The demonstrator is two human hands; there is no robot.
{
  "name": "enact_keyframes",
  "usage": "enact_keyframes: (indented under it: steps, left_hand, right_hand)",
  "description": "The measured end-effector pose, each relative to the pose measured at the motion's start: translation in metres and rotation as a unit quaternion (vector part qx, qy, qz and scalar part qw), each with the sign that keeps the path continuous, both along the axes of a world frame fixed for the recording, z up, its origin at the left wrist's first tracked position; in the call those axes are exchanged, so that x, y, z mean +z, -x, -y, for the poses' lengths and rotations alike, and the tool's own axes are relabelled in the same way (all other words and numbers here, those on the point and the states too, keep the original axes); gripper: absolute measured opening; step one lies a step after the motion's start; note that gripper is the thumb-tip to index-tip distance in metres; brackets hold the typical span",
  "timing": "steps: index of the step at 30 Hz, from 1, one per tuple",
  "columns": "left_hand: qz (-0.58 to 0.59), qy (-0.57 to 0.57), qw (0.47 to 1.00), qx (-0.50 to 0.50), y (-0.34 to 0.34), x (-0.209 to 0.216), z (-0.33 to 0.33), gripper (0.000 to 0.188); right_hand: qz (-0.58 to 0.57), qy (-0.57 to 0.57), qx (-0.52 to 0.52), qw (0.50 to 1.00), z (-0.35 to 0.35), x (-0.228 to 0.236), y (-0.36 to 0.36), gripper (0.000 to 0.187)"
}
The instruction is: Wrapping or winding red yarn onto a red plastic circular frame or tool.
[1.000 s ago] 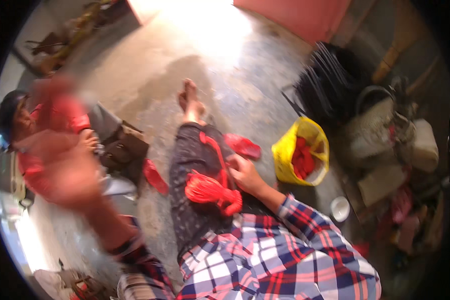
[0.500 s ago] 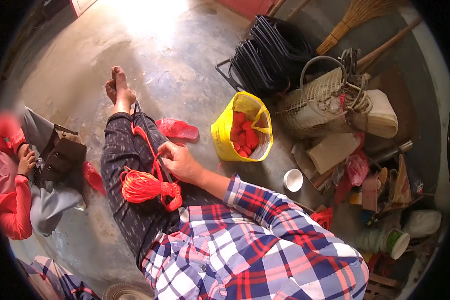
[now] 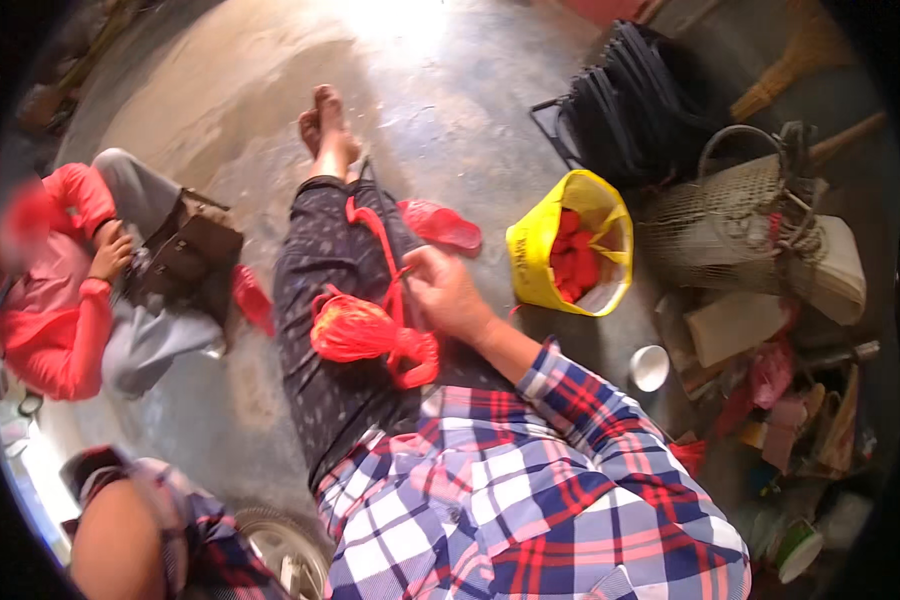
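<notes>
My right hand (image 3: 448, 292) is closed by my thigh, its fingers pinched at the red cord (image 3: 378, 225). A thin dark strip (image 3: 366, 170) runs from my bare foot (image 3: 328, 135) down toward that hand. Across my dark trousers lies a bundled hank of orange-red cord (image 3: 355, 328), with a knotted loop hanging at its lower right end. Of my left arm, only a bent bare part (image 3: 120, 545) and plaid sleeve show at the lower left; its hand is out of view.
A yellow bag (image 3: 535, 250) holding red bundles stands right of my legs, near a white cup (image 3: 649, 368). Red slippers (image 3: 440, 226) lie beside my legs. Another person (image 3: 55, 300) sits at left. Black stacked frames (image 3: 635, 110) and a woven basket (image 3: 715, 215) fill the right.
The whole view has shifted, so my legs and the bag appear farther right and higher. My left arm has come into view at the lower left. My right hand keeps its grip.
</notes>
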State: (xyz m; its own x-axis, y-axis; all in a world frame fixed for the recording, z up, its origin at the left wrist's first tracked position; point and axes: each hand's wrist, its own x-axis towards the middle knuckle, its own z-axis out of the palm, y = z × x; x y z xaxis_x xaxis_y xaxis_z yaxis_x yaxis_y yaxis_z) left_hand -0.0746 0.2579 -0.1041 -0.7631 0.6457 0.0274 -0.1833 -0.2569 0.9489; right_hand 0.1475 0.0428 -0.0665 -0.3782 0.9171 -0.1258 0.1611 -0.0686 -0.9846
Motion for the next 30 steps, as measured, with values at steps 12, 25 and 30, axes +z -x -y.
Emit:
enact_keyframes:
  steps: [12,25,30]
  left_hand:
    - [-0.434,0.215,0.844,-0.229,-0.023,0.187,0.336,0.05]
    - [-0.669,0.243,0.646,-0.276,-0.045,0.143,0.343,0.029]
    - [-0.604,0.244,0.708,-0.275,-0.065,0.143,0.34,0.033]
  right_hand:
    - [-0.057,-0.046,-0.03,0.997,0.004,0.048,-0.026,0.019]
    - [0.135,-0.246,0.337,0.899,0.013,0.067,-0.025,0.043]
    - [0.2,-0.202,0.313,0.906,0.016,0.071,-0.025,0.039]
